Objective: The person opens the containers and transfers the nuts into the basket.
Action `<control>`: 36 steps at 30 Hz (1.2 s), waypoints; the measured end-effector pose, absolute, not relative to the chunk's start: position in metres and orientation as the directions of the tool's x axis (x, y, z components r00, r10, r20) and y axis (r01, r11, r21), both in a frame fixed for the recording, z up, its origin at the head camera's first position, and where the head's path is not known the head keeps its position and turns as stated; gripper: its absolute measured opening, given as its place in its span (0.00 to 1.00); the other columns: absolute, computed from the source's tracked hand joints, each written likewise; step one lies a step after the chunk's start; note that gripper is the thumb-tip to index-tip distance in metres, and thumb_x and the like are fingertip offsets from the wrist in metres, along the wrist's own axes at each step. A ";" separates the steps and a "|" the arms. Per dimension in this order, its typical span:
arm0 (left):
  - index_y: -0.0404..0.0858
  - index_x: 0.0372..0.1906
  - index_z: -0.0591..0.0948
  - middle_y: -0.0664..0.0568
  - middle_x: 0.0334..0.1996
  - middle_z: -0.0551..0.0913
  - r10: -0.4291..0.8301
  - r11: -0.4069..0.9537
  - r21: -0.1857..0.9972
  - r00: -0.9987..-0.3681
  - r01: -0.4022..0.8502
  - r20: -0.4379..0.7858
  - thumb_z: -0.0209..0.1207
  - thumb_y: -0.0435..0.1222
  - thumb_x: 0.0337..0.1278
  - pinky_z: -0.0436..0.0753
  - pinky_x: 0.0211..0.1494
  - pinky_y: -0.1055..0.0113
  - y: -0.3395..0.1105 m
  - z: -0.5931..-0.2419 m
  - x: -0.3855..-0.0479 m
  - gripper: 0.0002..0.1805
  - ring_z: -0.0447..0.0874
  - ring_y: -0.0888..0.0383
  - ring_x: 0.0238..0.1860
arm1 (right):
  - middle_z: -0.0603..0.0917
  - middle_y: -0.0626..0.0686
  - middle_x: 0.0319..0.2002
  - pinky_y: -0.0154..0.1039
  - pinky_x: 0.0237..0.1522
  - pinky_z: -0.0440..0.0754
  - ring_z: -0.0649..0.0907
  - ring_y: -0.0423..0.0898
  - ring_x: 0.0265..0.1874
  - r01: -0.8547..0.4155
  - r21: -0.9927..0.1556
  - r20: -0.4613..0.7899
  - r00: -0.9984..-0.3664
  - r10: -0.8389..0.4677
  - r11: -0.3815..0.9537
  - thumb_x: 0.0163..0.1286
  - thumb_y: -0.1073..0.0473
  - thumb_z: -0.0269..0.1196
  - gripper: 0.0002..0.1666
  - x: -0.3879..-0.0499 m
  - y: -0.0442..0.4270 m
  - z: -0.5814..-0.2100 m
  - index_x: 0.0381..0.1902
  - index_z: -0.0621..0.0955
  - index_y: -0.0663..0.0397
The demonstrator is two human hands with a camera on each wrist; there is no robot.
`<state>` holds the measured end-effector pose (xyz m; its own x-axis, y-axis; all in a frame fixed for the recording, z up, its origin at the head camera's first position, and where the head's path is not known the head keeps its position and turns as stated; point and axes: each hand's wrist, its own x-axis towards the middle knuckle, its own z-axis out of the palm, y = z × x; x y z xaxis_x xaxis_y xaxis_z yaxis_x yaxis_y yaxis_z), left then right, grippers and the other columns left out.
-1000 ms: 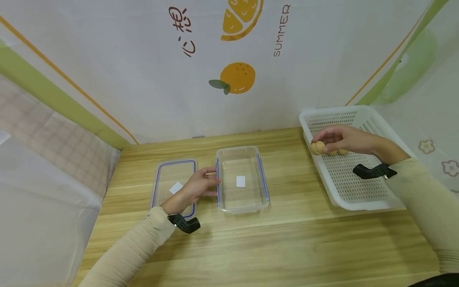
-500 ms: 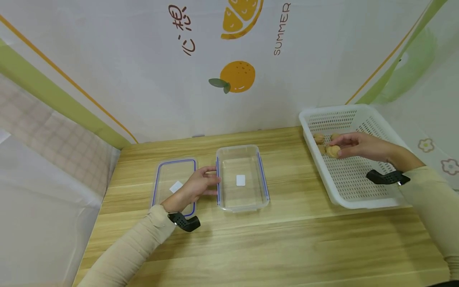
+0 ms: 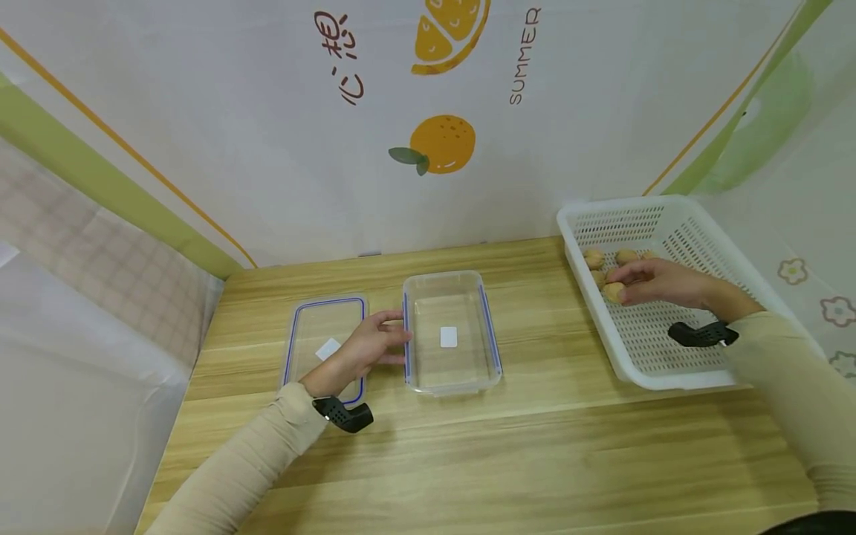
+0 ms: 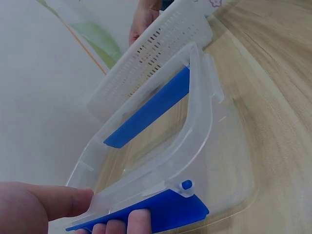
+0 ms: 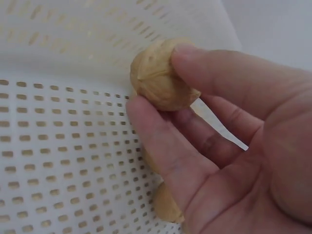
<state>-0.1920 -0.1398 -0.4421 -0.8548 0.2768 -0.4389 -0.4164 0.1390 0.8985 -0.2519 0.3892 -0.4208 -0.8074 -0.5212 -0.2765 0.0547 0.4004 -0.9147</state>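
Observation:
My right hand (image 3: 658, 284) pinches a walnut (image 5: 163, 73) between thumb and fingers, inside the left part of a white perforated basket (image 3: 618, 357). Several other walnuts lie around it there; some are partly hidden by the hand. My left hand (image 3: 366, 345) holds the left side of a clear plastic food container (image 3: 450, 375). In the left wrist view its fingers (image 4: 140, 222) lie on the blue side latch, with the thumb at the rim. The container stands uncovered, and a white label shows through its base.
A clear lid (image 3: 328, 316) with a blue seal lies left of the container, partly under my left forearm. Bare wooden table (image 3: 535, 446) stretches in front. A printed curtain (image 3: 267, 148) hangs behind the table's back edge.
My right hand moved rightward from the basket's left rim with a walnut, then slightly back left and toward me. More walnuts in the basket became visible. My left hand and the container stayed put.

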 end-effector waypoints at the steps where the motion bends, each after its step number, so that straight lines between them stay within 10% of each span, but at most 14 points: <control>1: 0.28 0.76 0.58 0.29 0.66 0.68 0.275 0.140 0.898 -0.855 -0.418 -0.440 0.56 0.26 0.72 0.90 0.49 0.56 -0.140 -0.442 -0.192 0.33 0.74 0.37 0.63 | 0.81 0.45 0.51 0.36 0.51 0.88 0.84 0.40 0.48 0.062 -0.910 -0.286 -0.810 -0.513 0.409 0.73 0.71 0.61 0.19 -0.252 0.388 -0.422 0.60 0.75 0.73; 11: 0.30 0.76 0.60 0.30 0.65 0.70 0.267 0.138 0.889 -0.848 -0.436 -0.458 0.57 0.26 0.71 0.90 0.50 0.55 -0.139 -0.441 -0.192 0.32 0.75 0.39 0.62 | 0.85 0.44 0.46 0.33 0.46 0.87 0.84 0.39 0.44 0.007 -0.892 -0.262 -0.822 -0.506 0.451 0.71 0.73 0.63 0.15 -0.255 0.381 -0.439 0.54 0.82 0.62; 36: 0.30 0.76 0.60 0.30 0.65 0.70 0.264 0.139 0.892 -0.852 -0.429 -0.451 0.56 0.26 0.72 0.90 0.49 0.54 -0.139 -0.442 -0.193 0.32 0.74 0.38 0.63 | 0.83 0.51 0.43 0.33 0.43 0.86 0.82 0.40 0.42 0.043 -0.849 -0.301 -0.858 -0.415 0.527 0.66 0.70 0.69 0.24 -0.253 0.370 -0.446 0.57 0.76 0.75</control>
